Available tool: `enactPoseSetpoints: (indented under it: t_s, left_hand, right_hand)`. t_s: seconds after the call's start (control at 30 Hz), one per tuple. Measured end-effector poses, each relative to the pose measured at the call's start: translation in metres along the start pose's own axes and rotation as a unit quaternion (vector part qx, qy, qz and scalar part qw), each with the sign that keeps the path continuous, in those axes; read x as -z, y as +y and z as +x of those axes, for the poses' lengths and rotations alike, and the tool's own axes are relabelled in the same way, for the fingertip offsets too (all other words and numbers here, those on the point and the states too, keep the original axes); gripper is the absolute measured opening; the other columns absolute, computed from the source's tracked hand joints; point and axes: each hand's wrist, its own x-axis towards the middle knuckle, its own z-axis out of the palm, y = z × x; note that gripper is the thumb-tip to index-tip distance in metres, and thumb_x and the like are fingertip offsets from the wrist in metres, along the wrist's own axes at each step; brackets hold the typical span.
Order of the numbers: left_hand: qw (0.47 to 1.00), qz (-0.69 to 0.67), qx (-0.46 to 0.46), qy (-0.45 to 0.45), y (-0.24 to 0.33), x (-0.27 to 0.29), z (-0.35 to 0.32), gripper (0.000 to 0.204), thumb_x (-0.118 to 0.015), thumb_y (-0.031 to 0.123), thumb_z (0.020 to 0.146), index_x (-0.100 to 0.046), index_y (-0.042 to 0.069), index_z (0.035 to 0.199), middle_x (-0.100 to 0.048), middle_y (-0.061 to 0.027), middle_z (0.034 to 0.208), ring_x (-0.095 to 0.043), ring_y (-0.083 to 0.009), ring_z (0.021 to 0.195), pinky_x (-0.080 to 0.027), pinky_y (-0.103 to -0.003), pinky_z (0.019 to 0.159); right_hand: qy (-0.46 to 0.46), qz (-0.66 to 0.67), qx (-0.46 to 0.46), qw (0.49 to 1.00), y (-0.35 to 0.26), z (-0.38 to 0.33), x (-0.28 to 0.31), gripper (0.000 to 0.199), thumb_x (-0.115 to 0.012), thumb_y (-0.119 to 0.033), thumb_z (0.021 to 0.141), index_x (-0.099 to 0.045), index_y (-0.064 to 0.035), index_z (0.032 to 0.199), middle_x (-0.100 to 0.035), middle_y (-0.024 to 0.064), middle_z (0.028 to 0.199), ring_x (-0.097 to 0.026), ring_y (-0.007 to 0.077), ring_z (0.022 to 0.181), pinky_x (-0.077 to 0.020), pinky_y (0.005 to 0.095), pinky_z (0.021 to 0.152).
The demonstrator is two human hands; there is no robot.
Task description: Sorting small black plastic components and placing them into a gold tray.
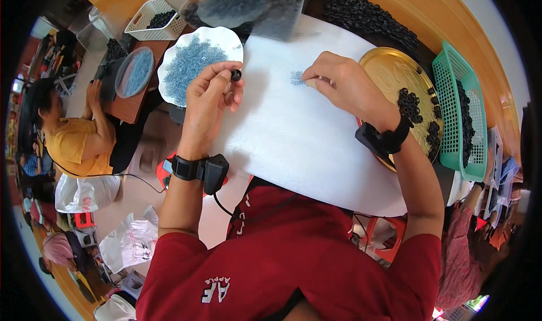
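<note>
- Pinches a black piece (236,74) between closed-up left fingers (217,84).
- Holds right fingers (319,70) nearly together beside clear pieces (296,78) on white sheet (288,140).
- Cannot tell whether gripping any.

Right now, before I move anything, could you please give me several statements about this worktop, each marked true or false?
1. The left hand holds a small black piece. True.
2. The right hand is inside the green basket. False: its fingertips are at a small bluish cluster on the white sheet.
3. The scalloped white plate bears many small bluish pieces. True.
4. The golden tray lies to the left of the white sheet. False: it lies to the right.
5. Black rings lie on the golden tray. True.
6. The white sheet is covered all over with black rings. False: most of its visible surface is bare.
</note>
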Motion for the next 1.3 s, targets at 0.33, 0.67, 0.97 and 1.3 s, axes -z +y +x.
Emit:
enactPoseSetpoints:
  t_s: [0.33,0.67,0.97,1.3]
  left_hand:
    - [0.999,0.006,0.008,-0.039,-0.008,-0.008,-0.008,0.024,-0.052,0.010,0.095,-0.061,0.001,0.115,-0.066,-0.0107,0.098,-0.059,-0.0095,0.071,-0.049,-0.023,0.060]
    - [0.997,0.023,0.023,-0.071,-0.010,-0.021,-0.007,0.027,-0.054,0.013,0.095,-0.059,0.000,0.117,-0.065,-0.0114,0.100,-0.057,-0.0098,0.072,-0.047,-0.023,0.062]
    - [0.995,0.044,0.022,-0.084,-0.015,-0.020,-0.005,0.024,-0.053,0.010,0.095,-0.060,0.000,0.116,-0.066,-0.0087,0.097,-0.058,-0.0082,0.072,-0.050,-0.023,0.064]
    - [0.995,0.049,0.028,-0.081,-0.012,-0.021,-0.006,0.025,-0.054,0.012,0.095,-0.060,0.000,0.116,-0.066,-0.0086,0.097,-0.058,-0.0080,0.073,-0.050,-0.023,0.064]
  right_hand:
    - [-0.095,-0.047,0.003,0.994,-0.004,-0.003,0.002,0.014,-0.060,-0.005,0.083,-0.069,-0.0031,0.095,-0.060,0.0107,0.089,-0.061,0.0273,0.079,-0.0483,0.0345,0.071]
    - [-0.041,-0.029,0.046,0.998,0.001,-0.003,0.005,0.014,-0.059,-0.008,0.084,-0.069,-0.0037,0.093,-0.063,0.0128,0.090,-0.062,0.0314,0.078,-0.0498,0.0382,0.070]
    - [-0.075,-0.103,0.015,0.992,-0.008,0.010,-0.010,0.015,-0.059,-0.004,0.083,-0.069,-0.0049,0.095,-0.064,0.0132,0.091,-0.064,0.0311,0.080,-0.0507,0.0394,0.070]
    - [-0.098,-0.159,0.029,0.982,-0.010,0.008,0.001,0.010,-0.059,-0.012,0.083,-0.066,-0.0045,0.086,-0.061,0.0130,0.085,-0.062,0.0311,0.075,-0.0490,0.0403,0.066]
